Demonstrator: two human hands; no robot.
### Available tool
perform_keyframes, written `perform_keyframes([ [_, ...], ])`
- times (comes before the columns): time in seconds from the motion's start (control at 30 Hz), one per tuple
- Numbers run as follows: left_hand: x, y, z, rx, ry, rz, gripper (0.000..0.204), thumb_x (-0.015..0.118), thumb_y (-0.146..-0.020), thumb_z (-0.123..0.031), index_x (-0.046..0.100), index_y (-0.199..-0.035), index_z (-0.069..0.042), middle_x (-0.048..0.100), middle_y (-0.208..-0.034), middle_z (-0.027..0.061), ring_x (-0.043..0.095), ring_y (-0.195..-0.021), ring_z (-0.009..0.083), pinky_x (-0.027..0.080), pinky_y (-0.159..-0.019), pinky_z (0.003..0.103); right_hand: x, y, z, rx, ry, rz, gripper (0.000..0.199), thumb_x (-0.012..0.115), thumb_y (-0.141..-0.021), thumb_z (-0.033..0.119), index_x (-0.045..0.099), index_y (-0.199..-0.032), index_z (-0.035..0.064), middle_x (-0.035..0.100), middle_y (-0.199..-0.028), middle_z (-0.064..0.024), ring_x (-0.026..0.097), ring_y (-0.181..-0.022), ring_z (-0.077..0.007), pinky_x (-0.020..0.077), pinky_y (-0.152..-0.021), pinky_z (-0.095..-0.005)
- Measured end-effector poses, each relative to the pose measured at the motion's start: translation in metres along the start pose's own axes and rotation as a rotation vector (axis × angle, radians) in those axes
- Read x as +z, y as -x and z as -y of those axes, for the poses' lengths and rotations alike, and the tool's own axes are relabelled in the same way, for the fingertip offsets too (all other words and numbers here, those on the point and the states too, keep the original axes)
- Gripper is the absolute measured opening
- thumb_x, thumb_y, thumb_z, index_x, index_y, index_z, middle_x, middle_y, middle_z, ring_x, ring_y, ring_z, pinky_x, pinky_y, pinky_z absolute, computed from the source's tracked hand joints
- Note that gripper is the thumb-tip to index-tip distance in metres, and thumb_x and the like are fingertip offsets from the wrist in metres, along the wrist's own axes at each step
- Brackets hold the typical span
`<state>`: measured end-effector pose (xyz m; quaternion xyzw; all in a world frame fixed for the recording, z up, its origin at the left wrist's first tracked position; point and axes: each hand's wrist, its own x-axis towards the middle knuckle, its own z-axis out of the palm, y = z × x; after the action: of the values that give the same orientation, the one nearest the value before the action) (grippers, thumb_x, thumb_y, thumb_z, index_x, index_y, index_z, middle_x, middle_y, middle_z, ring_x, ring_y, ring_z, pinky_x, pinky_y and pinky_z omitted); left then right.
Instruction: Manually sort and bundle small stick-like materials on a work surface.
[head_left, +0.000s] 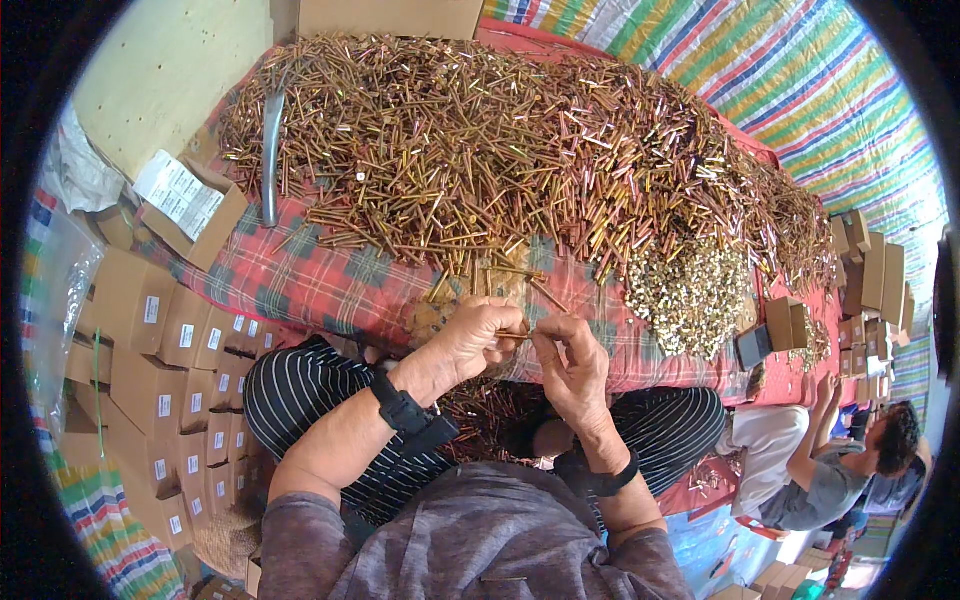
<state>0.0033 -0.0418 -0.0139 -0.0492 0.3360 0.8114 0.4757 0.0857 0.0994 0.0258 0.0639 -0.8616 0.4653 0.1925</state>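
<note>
I see the left hand (480, 335) and right hand (572, 362) meeting at centre, both pinched narrow on one thin brass-coloured screw (516, 335) held level between their fingertips; at twelve o'clock a huge screw heap (480, 140) covers the red plaid cloth (320, 285); at nine o'clock stacked cardboard boxes (160, 350); at four o'clock another person (840, 460) sits.

Bright even daylight, sharp, fisheye-warped edges

One head-worn fisheye camera is looking steeply down, facing forward over the tabletop (330, 280). It is sitting close above the person's forearms, bending edges toward the rim.
</note>
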Motion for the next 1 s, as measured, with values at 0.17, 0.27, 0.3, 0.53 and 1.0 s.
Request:
perform_keyframes([
  [0.17, 0.006, 0.002, -0.005, 0.018, -0.115, -0.037, 0.004, 0.054, -0.075, -0.002, 0.054, -0.072, -0.004, 0.051, -0.062, 0.0016, 0.045, -0.048, 0.0064, 0.027, -0.037, 0.018, -0.001, 0.001, -0.001, -0.045, 0.069, 0.025, 0.021, 0.062, -0.079, -0.004, 0.054, -0.097, 0.0032, 0.059, -0.082, -0.0109, 0.060, -0.073, -0.0234, 0.0473, -0.067, -0.0299],
  [0.27, 0.009, 0.003, -0.005, 0.124, -0.280, -0.040, 0.004, 0.054, -0.076, -0.003, 0.054, -0.072, -0.004, 0.051, -0.061, 0.0017, 0.045, -0.047, 0.0064, 0.027, -0.037, 0.018, 0.003, 0.006, -0.007, 0.278, -0.308, -0.025, 0.021, 0.062, -0.078, -0.004, 0.055, -0.095, 0.0033, 0.060, -0.082, -0.0110, 0.060, -0.075, -0.0240, 0.0474, -0.067, -0.0302],
  [0.3, 0.008, 0.003, -0.005, 0.090, -0.216, -0.056, 0.004, 0.055, -0.076, -0.003, 0.054, -0.072, -0.004, 0.050, -0.060, 0.0015, 0.044, -0.046, 0.0062, 0.027, -0.037, 0.018, 0.003, 0.005, -0.007, 0.173, -0.175, -0.026, 0.020, 0.063, -0.077, -0.004, 0.055, -0.095, 0.0032, 0.060, -0.082, -0.0108, 0.061, -0.074, -0.0233, 0.0474, -0.067, -0.0297],
  [0.53, 0.005, 0.002, -0.004, 0.019, -0.083, -0.009, 0.004, 0.057, -0.075, -0.003, 0.054, -0.077, -0.005, 0.050, -0.059, 0.0001, 0.046, -0.047, 0.0059, 0.028, -0.038, 0.017, 0.007, 0.008, -0.009, 0.069, -0.038, -0.079, 0.019, 0.062, -0.078, -0.005, 0.055, -0.093, 0.0031, 0.060, -0.082, -0.0101, 0.061, -0.072, -0.0214, 0.0480, -0.065, -0.0283],
  [1.0, 0.013, 0.007, -0.003, 0.153, -0.351, -0.075, 0.003, 0.058, -0.076, -0.006, 0.057, -0.073, -0.007, 0.054, -0.065, -0.0030, 0.049, -0.052, 0.0036, 0.032, -0.041, 0.016, 0.004, 0.002, 0.003, 0.255, -0.087, 0.023, 0.027, 0.062, -0.081, 0.002, 0.052, -0.107, 0.0019, 0.061, -0.078, -0.0088, 0.061, -0.068, -0.0192, 0.0482, -0.063, -0.0292],
])
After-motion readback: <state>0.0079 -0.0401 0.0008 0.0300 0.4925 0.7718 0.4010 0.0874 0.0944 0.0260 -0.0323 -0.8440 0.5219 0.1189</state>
